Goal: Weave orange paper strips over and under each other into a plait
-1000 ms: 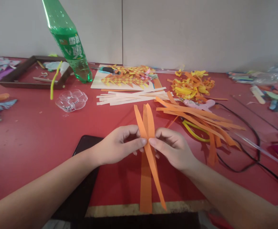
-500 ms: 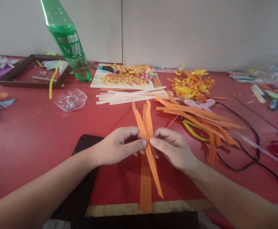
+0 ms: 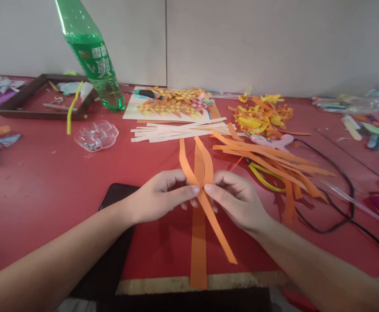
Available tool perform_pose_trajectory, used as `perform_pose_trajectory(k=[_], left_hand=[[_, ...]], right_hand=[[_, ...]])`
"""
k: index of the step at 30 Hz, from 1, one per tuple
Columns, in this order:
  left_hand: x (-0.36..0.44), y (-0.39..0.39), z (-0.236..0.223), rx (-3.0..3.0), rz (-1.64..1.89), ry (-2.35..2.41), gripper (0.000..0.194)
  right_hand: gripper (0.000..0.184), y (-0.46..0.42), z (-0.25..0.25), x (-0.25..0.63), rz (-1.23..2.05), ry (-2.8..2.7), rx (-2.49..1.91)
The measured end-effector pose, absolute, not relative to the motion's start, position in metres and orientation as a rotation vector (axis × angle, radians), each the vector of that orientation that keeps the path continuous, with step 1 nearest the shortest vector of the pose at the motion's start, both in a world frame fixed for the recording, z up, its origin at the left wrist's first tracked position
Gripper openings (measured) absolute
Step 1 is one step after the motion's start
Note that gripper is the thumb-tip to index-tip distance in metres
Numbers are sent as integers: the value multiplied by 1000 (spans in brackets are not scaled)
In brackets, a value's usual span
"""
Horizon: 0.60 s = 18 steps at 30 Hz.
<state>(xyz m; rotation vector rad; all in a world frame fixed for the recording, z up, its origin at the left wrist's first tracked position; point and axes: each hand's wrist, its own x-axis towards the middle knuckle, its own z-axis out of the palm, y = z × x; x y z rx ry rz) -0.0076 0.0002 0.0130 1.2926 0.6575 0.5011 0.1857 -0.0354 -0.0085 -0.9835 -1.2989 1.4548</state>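
Between my two hands, just above the red table, are orange paper strips (image 3: 217, 232) that cross at my thumbs. My left hand (image 3: 168, 197) pinches the crossing from the left, thumb in front and fingers behind. From the right, my right hand (image 3: 234, 199) pinches the same spot, its thumb tip almost meeting the left one. The upper ends curve apart, and one lower end slants to the right. A wider orange strip (image 3: 198, 251) lies beneath, reaching over the table's front edge. My curled fingers are partly hidden behind the paper.
A black phone (image 3: 111, 247) lies under my left forearm. Loose orange strips (image 3: 267, 156), yellow-handled scissors (image 3: 267, 180) and a pink glue gun (image 3: 273, 141) with a black cord are at right. White strips (image 3: 176, 131), a green bottle (image 3: 95, 65) and a clear dish (image 3: 96, 136) stand farther back.
The upper ends of the strips have bowed outward, and the lower slanting end has swung to the right. Both hands keep their pinch and have shifted only slightly.
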Motion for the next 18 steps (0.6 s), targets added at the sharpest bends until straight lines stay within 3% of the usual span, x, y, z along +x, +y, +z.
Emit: perform_pose_trajectory(k=[10,18], left_hand=[[-10,-1,8,1362,435,671,17],[-10,0,9,1335,481,667,16]], right_hand=[[28,-37,-13,189,1595,-1272,-1018],[28,-36,-10,187,1458,-1322,-1018]])
